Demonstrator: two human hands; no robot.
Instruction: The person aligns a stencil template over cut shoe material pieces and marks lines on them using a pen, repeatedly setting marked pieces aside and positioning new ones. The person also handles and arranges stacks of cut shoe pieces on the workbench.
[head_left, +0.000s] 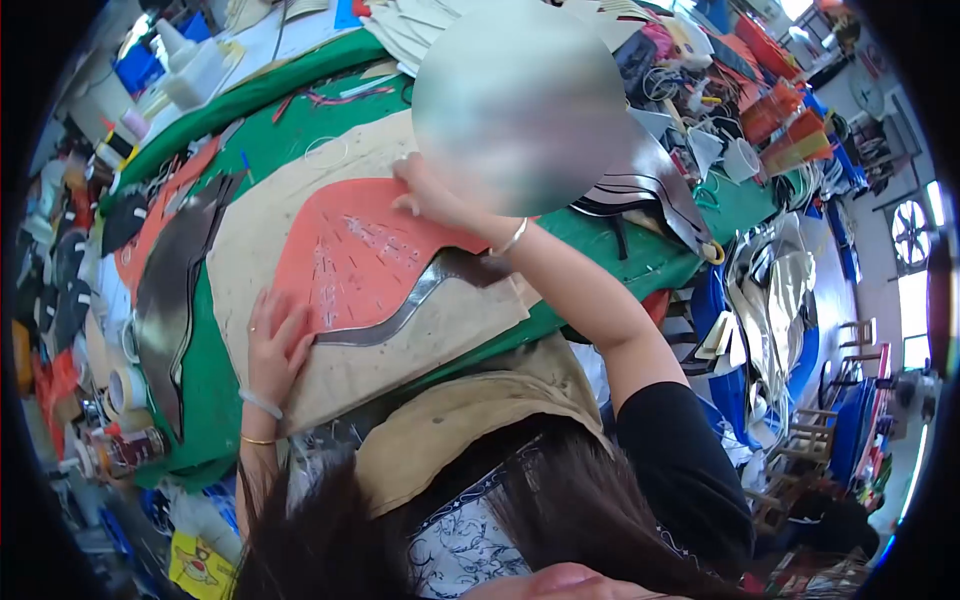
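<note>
A coral-orange pattern piece [350,240] with slots and pale markings lies over a dark shiny leather-like sheet [395,320], whose curved edge shows along the pattern's lower side. Both rest on a beige board [460,330]. My left hand [278,340] lies on the lower left corner of the pattern piece, fingers extended and slightly apart. At the upper right edge, my right hand [440,198] touches the same piece with its fingers apart; nothing shows held in it. A round blurred patch covers the area just beyond my right hand.
Dark leather-like pieces [170,290] lie left on the green table cover [215,390]; more dark pieces [650,185] are stacked at right. A jar [135,450] and tape roll [127,388] stand by the left edge. A white bottle [190,65] stands at the back.
</note>
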